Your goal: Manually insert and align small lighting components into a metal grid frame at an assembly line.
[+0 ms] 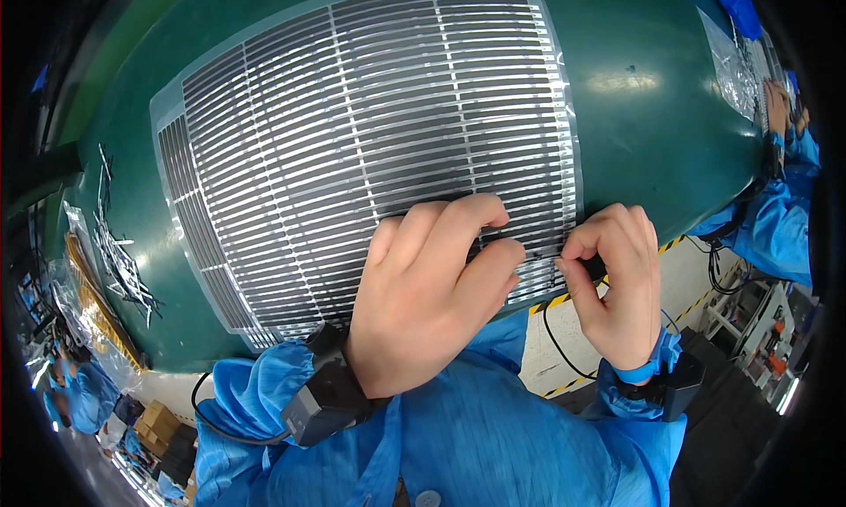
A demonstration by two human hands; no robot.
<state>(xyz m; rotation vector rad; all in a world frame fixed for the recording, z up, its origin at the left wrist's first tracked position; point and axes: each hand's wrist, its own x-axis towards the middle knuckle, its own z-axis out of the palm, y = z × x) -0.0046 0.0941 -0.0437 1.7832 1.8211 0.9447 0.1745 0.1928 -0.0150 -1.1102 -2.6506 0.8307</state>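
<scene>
A large clear plastic sheet (pixel 571 146) carries rows of narrow dark grey strips with shiny silver gaps between them. My left hand (pixel 432 287) rests over its near part, fingers bent and a gap between thumb and forefinger, nothing visible in them. At the sheet's near right corner, my right hand (pixel 617 278) has thumb and forefinger pinched together. What lies between those tips is too small to make out. Part of the strips is hidden beneath my left hand.
The sheet lies on a green table (pixel 652 128) with yellow-black tape (pixel 555 303) along its near edge. Loose thin strips (pixel 119 251) and a bagged yellow-brown stack (pixel 97 304) lie at the left. A clear bag (pixel 730 66) and a co-worker's hands (pixel 777 111) are at the far right.
</scene>
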